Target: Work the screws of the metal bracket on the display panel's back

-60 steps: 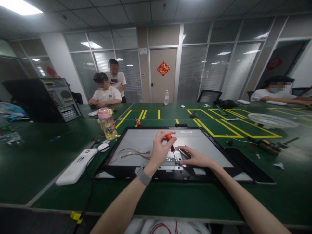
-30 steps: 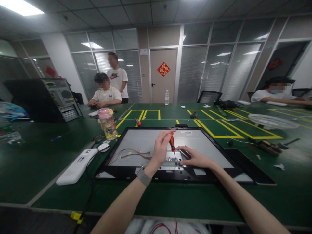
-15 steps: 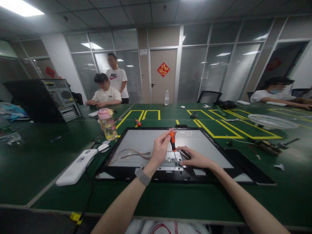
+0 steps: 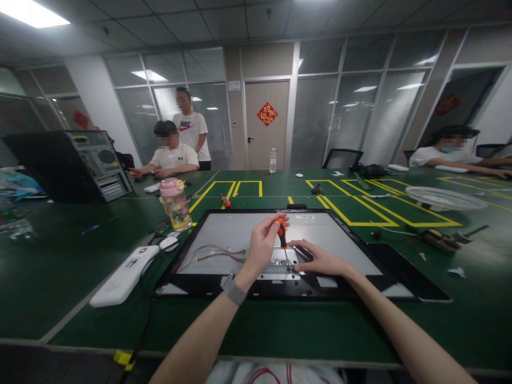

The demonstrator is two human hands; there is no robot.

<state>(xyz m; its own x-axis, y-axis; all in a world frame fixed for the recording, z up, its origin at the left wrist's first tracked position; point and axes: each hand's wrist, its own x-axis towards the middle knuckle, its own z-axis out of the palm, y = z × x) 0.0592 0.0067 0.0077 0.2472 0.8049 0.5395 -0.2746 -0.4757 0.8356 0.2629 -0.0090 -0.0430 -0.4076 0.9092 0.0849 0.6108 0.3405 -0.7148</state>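
Note:
My left hand (image 4: pixel 264 242) is closed around the top of a screwdriver (image 4: pixel 282 233) with an orange and black handle. The screwdriver stands almost upright, its thin shaft pointing down at a silver metal bracket (image 4: pixel 276 262). Close by, my right hand (image 4: pixel 320 258) reaches in from the right. Its thumb and fingers are spread apart, with the fingertips near the shaft and the bracket; a dark patch under the fingers is unclear. Beneath both hands lies a flat display panel (image 4: pixel 224 226) with a black frame. Thin brown cables (image 4: pixel 212 248) trail across its left half.
Left of the panel are a pink-lidded bottle (image 4: pixel 176 205), a white elongated device (image 4: pixel 125 276) and an open computer case (image 4: pixel 86 165). A black slab (image 4: pixel 408 272) lies at right, near a tool with a metal bar (image 4: pixel 444 240). Other people sit and stand beyond the green table (image 4: pixel 320 330).
The screwdriver handle and my left fingertips have shifted slightly. My right hand has stayed in place. A seated person across the table has moved one hand toward the computer case.

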